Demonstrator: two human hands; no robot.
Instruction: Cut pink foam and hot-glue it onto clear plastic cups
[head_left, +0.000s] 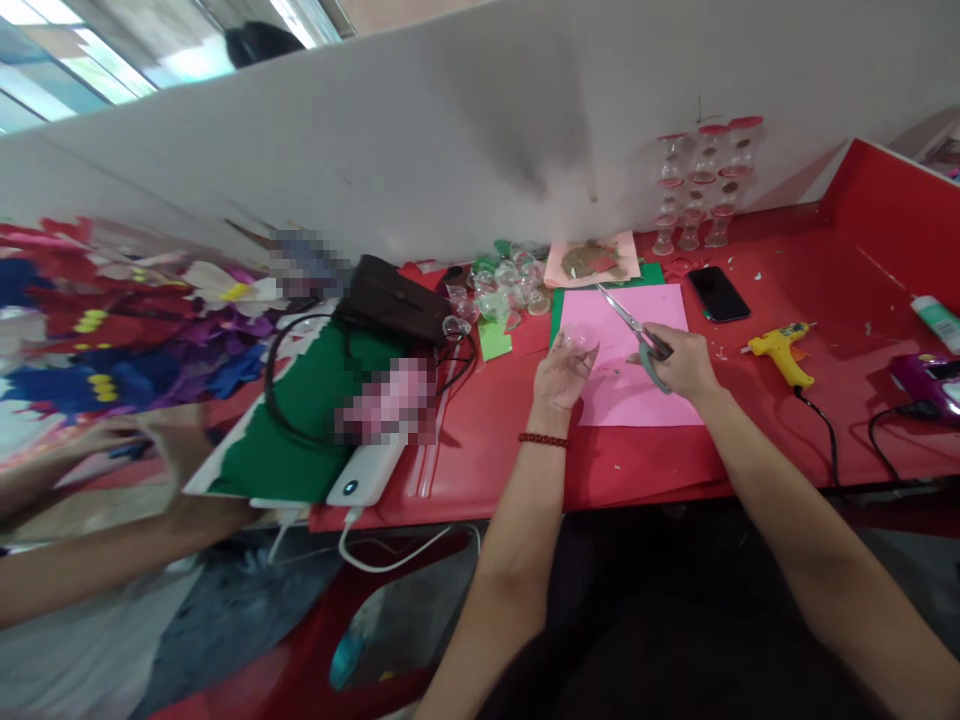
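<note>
In my left hand (559, 378) is a small clear plastic cup (580, 338), gripped by the fingers around its side. My right hand (684, 362) holds a pair of scissors (628, 322) by the handles, the blades pointing up and left toward the cup. The tips are apart from the cup. Both hands are over a pink sheet of paper (637, 405) on the red table (480, 450). Small dark bits lie on the sheet between the hands.
Clear cups (510, 285) are heaped at the back. Joined cups (694, 190) stand by the wall. To the right are a phone (718, 293), yellow glue gun (781, 352) and its cord. At left, a power bank (367, 465), dark bag (394, 305) and another person's arm (112, 545).
</note>
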